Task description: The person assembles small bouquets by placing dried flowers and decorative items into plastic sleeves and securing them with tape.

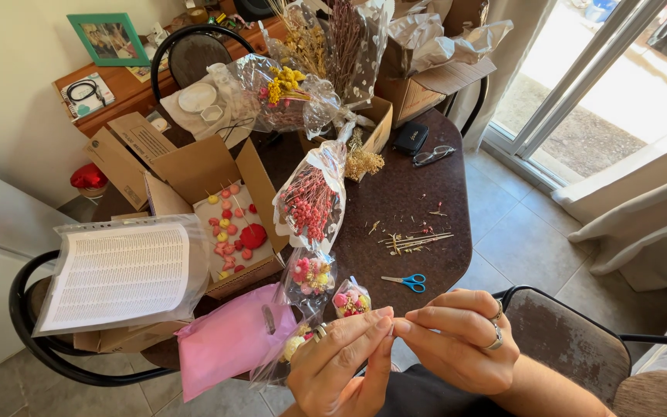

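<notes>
My left hand (343, 363) and my right hand (457, 340) meet at the fingertips near the front edge of the dark table (418, 201). They pinch something very thin between them; I cannot make out what it is. Rings show on both hands. Just beyond my left hand lie small clear bags of pink and yellow dried flowers (326, 282). A wrapped bunch of pink dried flowers (312, 197) lies further back. Blue-handled scissors (407, 281) rest on the table beyond my right hand, near cut stems (414, 242).
An open cardboard box (229, 224) holds red and yellow pieces. A pink bag (229, 340) and a sleeved printed sheet (117, 274) lie at left. Wrapped bouquets (310, 77), boxes, glasses (434, 156) and a black case (411, 137) stand behind. Chairs surround the table; a glass door is right.
</notes>
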